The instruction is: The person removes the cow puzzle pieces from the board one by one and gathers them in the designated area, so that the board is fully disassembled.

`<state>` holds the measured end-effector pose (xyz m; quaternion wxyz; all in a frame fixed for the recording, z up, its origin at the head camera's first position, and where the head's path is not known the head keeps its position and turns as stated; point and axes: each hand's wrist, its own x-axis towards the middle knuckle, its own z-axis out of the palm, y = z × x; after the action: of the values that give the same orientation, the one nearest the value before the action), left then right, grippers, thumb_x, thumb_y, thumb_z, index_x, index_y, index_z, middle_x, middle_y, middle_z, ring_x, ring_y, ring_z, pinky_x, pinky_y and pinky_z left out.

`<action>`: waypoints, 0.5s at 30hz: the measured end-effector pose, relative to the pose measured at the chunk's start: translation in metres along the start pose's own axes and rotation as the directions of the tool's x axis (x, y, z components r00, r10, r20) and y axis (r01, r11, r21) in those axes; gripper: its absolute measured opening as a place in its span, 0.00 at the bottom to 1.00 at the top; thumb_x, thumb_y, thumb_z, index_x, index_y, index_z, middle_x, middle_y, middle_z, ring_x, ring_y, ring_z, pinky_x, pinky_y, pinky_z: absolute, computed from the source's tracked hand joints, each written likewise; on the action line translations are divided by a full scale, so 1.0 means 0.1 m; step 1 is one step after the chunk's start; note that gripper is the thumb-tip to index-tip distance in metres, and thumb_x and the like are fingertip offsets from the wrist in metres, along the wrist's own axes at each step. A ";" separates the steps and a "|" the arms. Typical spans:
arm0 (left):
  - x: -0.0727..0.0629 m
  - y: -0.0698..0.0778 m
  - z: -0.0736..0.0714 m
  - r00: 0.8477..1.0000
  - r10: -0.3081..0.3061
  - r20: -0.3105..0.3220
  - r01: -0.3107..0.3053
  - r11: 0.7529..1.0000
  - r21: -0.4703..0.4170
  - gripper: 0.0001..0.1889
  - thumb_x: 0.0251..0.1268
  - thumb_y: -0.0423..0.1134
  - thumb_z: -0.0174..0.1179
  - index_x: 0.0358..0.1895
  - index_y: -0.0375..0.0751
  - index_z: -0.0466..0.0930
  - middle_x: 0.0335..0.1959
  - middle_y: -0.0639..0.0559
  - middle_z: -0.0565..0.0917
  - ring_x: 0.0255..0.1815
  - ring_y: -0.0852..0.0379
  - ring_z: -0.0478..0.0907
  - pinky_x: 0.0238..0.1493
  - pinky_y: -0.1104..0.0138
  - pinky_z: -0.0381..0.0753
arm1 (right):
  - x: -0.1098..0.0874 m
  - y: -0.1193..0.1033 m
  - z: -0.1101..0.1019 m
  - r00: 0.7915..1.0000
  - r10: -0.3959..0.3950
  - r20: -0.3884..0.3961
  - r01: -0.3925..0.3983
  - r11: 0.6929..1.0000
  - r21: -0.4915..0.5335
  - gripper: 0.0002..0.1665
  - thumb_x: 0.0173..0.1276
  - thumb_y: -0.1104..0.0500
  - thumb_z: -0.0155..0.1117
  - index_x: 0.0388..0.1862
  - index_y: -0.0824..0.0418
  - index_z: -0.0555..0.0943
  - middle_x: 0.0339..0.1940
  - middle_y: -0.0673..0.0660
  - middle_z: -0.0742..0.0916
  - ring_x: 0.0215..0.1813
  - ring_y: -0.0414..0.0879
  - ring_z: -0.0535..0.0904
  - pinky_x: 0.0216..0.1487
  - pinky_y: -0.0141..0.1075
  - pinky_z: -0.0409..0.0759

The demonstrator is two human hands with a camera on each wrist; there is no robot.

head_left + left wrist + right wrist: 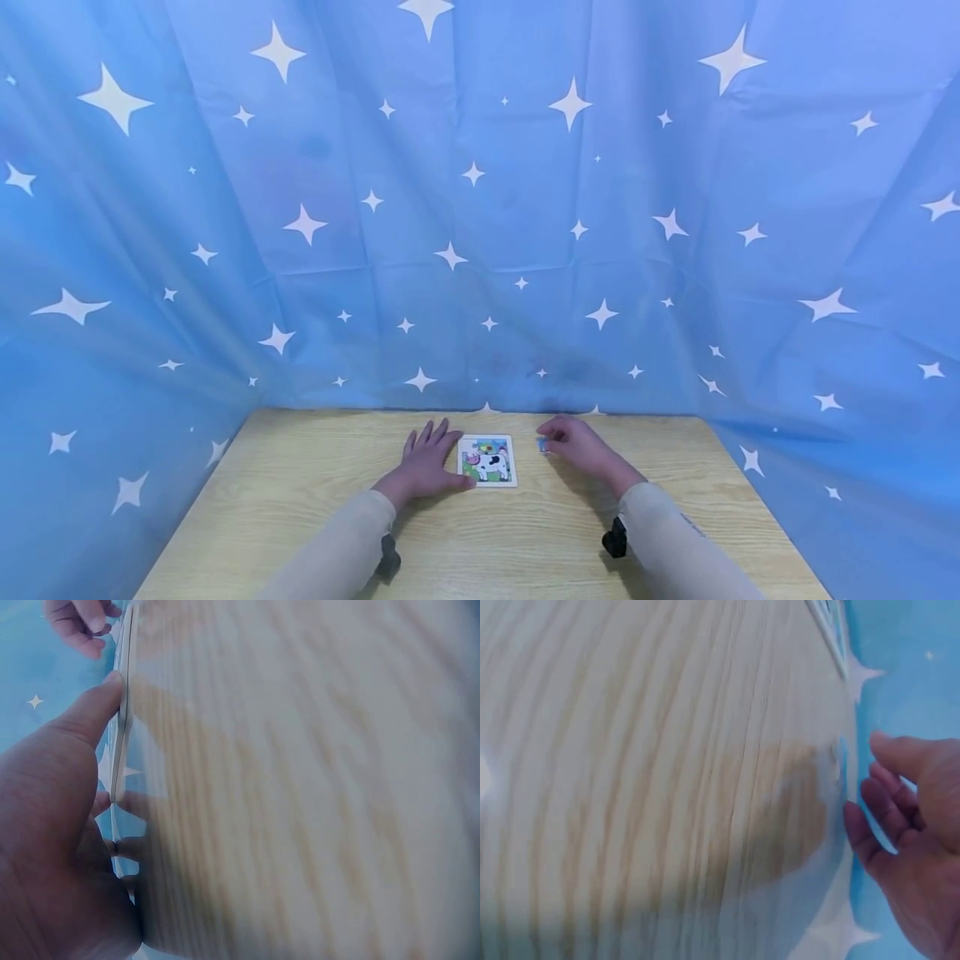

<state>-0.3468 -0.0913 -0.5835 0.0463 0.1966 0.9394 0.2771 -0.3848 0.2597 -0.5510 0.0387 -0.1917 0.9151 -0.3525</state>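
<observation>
On the tabletop [487,542], a cow puzzle [489,462], likely light, stiff, best edge-held, is touched by left hand [427,468], fingers wide; right hand [577,443] at blue piece [542,446], grip unclear.

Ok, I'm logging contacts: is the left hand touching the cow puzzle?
Touching. The left wrist view shows the left hand resting its thumb against the edge of the cow puzzle, with no gap.
</observation>
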 end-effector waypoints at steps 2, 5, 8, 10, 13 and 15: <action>-0.01 0.00 0.00 1.000 0.002 -0.003 -0.002 1.000 -0.009 0.53 0.63 0.68 0.74 0.86 0.45 0.67 0.91 0.34 0.54 0.91 0.27 0.43 0.85 0.30 0.37 | 0.02 -0.08 0.02 0.999 -0.036 -0.007 0.036 0.999 0.017 0.14 0.79 0.67 0.71 0.60 0.66 0.88 0.54 0.57 0.88 0.52 0.48 0.85 0.55 0.44 0.87; -0.02 0.00 0.00 1.000 0.019 -0.017 -0.019 1.000 -0.019 0.53 0.63 0.68 0.73 0.85 0.43 0.67 0.90 0.32 0.55 0.90 0.26 0.43 0.85 0.29 0.37 | 0.06 -0.21 0.08 0.996 -0.094 -0.012 0.094 0.995 0.029 0.13 0.78 0.68 0.70 0.59 0.70 0.88 0.54 0.61 0.87 0.49 0.48 0.84 0.48 0.39 0.87; -0.02 -0.01 0.01 0.999 0.024 -0.027 -0.025 0.999 -0.023 0.53 0.63 0.69 0.73 0.85 0.44 0.67 0.90 0.33 0.55 0.90 0.26 0.43 0.84 0.29 0.37 | 0.11 -0.31 0.16 0.990 -0.143 0.002 0.143 0.990 0.022 0.13 0.77 0.68 0.70 0.58 0.70 0.89 0.53 0.62 0.87 0.49 0.49 0.84 0.47 0.39 0.87; -0.01 -0.01 0.01 0.999 0.020 -0.025 -0.020 0.999 -0.024 0.53 0.63 0.70 0.73 0.85 0.44 0.67 0.90 0.33 0.55 0.90 0.26 0.43 0.84 0.29 0.37 | 0.15 -0.37 0.22 0.985 -0.172 0.018 0.172 0.985 -0.002 0.13 0.78 0.68 0.71 0.58 0.69 0.89 0.52 0.61 0.87 0.49 0.48 0.84 0.49 0.39 0.86; 0.00 0.00 0.00 1.000 0.004 -0.010 -0.004 1.000 -0.020 0.53 0.63 0.69 0.73 0.85 0.45 0.67 0.91 0.34 0.55 0.91 0.28 0.43 0.85 0.29 0.38 | 0.20 -0.45 0.29 0.981 -0.188 0.045 0.189 0.982 -0.023 0.13 0.78 0.67 0.72 0.58 0.68 0.89 0.52 0.60 0.87 0.49 0.48 0.84 0.51 0.42 0.87; 0.01 0.01 -0.01 1.000 -0.008 0.005 0.008 1.000 -0.012 0.53 0.64 0.69 0.73 0.86 0.46 0.66 0.91 0.35 0.54 0.91 0.29 0.42 0.85 0.30 0.38 | 0.23 -0.51 0.33 0.981 -0.182 0.065 0.184 0.983 -0.024 0.14 0.78 0.66 0.72 0.60 0.67 0.89 0.53 0.59 0.86 0.51 0.50 0.84 0.52 0.43 0.86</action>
<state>-0.3474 -0.0910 -0.5821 0.0507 0.1933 0.9383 0.2823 -0.3828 0.1951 -0.5406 0.0320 -0.2866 0.8972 -0.3346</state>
